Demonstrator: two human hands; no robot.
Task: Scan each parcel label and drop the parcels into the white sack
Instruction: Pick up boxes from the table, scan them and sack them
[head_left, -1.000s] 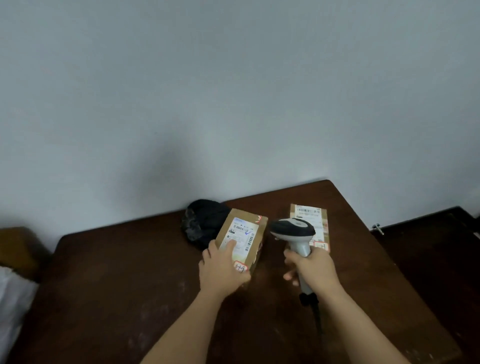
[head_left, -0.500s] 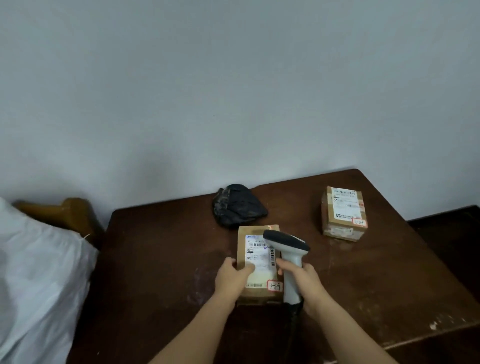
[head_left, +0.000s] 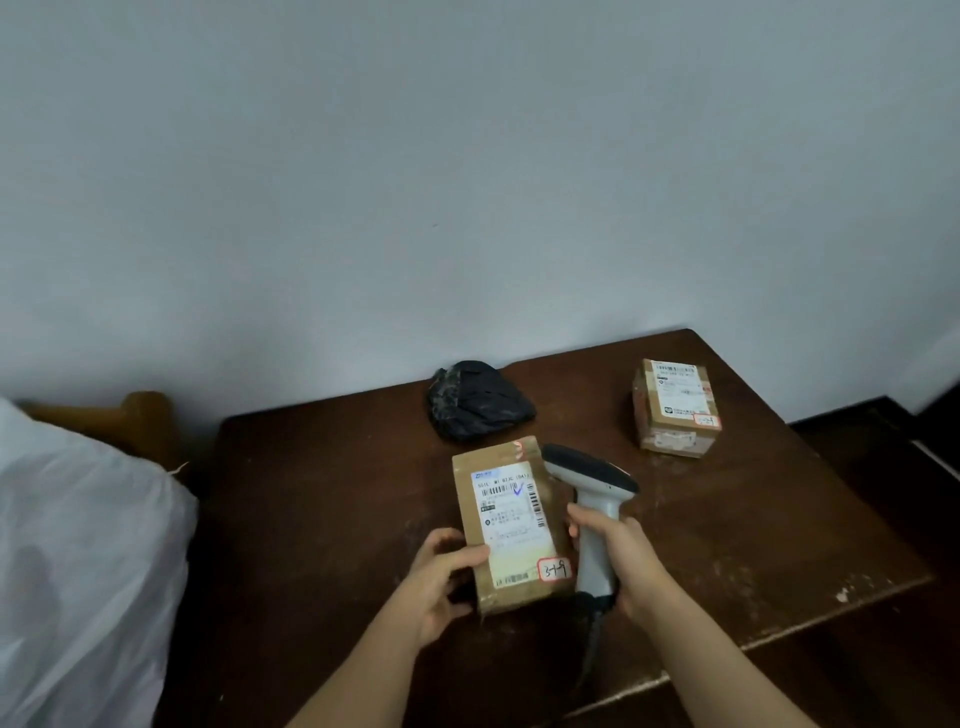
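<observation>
The left hand (head_left: 441, 582) grips a parcel (head_left: 511, 525); its label (head_left: 511, 512) has a red-framed tag reading "3-1-9". The right hand (head_left: 621, 561) is curled round the scanner (head_left: 592, 499) beside it, over the worktop (head_left: 322, 499).

The left hand (head_left: 441, 584) grips a flat brown cardboard parcel (head_left: 511, 522), label up; just right, the right hand (head_left: 621, 558) holds a grey handheld barcode scanner (head_left: 592, 512).

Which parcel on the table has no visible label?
The black plastic-wrapped parcel at the back near the wall. Both brown cardboard parcels show white labels: the one held in the left hand and the box at the far right.
</observation>
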